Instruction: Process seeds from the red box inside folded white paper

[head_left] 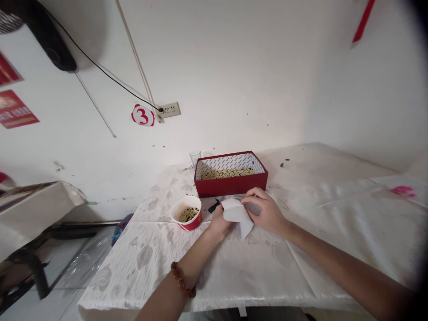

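A white piece of thin paper [236,213], folded or crumpled, is between my hands over the table. My left hand [219,224] grips it from the left, its fingers partly hidden behind the sheet. My right hand [267,209] pinches its right side with bent fingers, and a greyish patch shows under them. Beside my left fingertips is a small dark piece [214,206]; whether I hold it I cannot tell. Just behind my hands stands an open red box [230,186] with pale and black grains or beans [227,173] inside. Left of my left hand sits a red and white paper bowl [194,221] of similar grains.
A clear glass [195,157] stands behind the box's left corner. A pale patterned cloth [150,267] covers the table, with dark scraps [283,163] near the wall. The wall carries a socket [170,109] with a plugged-in cable. Another covered table [36,209] is at the left.
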Action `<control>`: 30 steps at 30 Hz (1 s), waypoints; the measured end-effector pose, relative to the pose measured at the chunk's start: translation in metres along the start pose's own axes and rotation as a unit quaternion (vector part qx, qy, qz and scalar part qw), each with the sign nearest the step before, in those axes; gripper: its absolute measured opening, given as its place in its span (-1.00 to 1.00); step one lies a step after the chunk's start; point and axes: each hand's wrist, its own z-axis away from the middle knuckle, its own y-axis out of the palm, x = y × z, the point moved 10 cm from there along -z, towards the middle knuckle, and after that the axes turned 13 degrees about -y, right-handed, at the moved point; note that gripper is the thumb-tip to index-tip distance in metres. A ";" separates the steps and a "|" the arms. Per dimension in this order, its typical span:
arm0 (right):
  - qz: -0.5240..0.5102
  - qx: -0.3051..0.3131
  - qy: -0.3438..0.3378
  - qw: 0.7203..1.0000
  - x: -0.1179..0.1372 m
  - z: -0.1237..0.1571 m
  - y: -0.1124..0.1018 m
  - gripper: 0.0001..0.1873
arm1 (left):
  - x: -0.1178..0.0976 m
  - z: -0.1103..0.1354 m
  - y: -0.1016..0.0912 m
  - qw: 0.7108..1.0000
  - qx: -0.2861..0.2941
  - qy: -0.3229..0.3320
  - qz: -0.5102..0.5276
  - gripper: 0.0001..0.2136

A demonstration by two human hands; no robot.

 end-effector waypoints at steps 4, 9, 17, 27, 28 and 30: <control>-0.001 -0.002 0.000 1.000 0.001 -0.001 -0.002 -0.79 | 0.000 0.002 0.001 1.000 -0.007 -0.012 0.012 -0.59; -0.010 -0.002 0.002 1.000 0.001 0.000 -0.001 -0.82 | 0.001 0.004 0.004 1.000 -0.002 -0.015 0.000 -0.58; -0.024 -0.018 0.004 1.000 0.000 -0.001 -0.002 -0.80 | 0.006 0.002 -0.010 0.997 -0.047 -0.026 0.051 -0.53; -0.061 -0.022 0.000 0.998 0.001 -0.002 -0.002 -0.79 | -0.003 0.009 0.002 0.999 -0.013 0.002 0.044 -0.61; -0.061 -0.022 -0.001 0.998 0.001 -0.002 -0.002 -0.80 | -0.004 0.009 0.006 0.999 0.002 0.005 0.033 -0.62; -0.057 -0.021 -0.003 0.998 0.001 -0.002 -0.002 -0.80 | -0.004 0.007 0.010 1.000 0.024 0.006 0.016 -0.62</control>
